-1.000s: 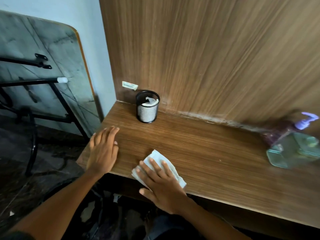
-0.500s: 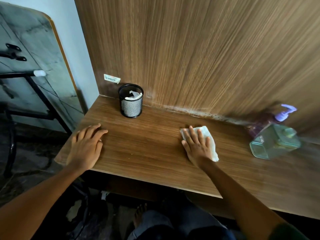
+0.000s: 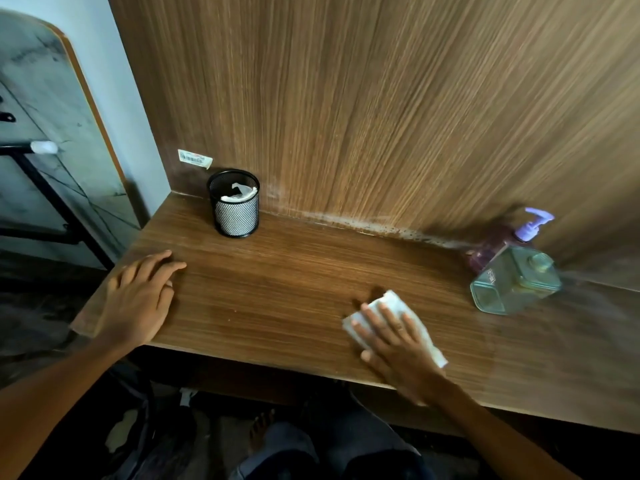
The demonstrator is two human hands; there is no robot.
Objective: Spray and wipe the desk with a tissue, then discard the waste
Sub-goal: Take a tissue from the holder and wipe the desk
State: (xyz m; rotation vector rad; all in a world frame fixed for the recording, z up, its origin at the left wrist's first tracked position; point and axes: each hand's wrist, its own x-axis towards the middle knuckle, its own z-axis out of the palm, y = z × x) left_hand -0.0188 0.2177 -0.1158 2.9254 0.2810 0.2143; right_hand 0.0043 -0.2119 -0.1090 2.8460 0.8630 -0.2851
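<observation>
Nearest, at 6 o'clock: knees [image 3: 277, 452] and a bare foot [image 3: 259, 427] under the desk edge. Seated close, prob. for reach.

Up at 4 o'clock: right hand [image 3: 398, 348] pressed palm-down on a folded white tissue [image 3: 389, 301]. Fingers straight, a little apart, not curled round it. Flat like that to spread pressure and drag the sheet over the desk [image 3: 277, 289] top. Tissue near the front edge, right of centre, poking out past the fingertips and beside the palm.

Over at 8 o'clock: left hand [image 3: 138, 299] flat on the front-left corner, fingers straight and close together, holding nothing. Bracing the body, most likely.

Reads as mid-wipe; discard not yet done.

Further back at 3 o'clock: clear squarish bottle [image 3: 516, 282] w/ a purple pump bottle [image 3: 491, 252] just behind. Touching or not, can't tell, too blurred. Parked at the right end, out of the wiping lane.

At 11 o'clock, back-left corner: black mesh cup [image 3: 235, 216], upright near the wood back panel [image 3: 381, 116], crumpled tissue scrap [image 3: 240, 194] inside. Likely the waste spot, well apart from the right hand.

Above it, a barcode sticker [image 3: 194, 157]; pale staining along the panel/desk joint. Far off at 9–10 o'clock: folded table [image 3: 41, 98] leaning on the wall.
</observation>
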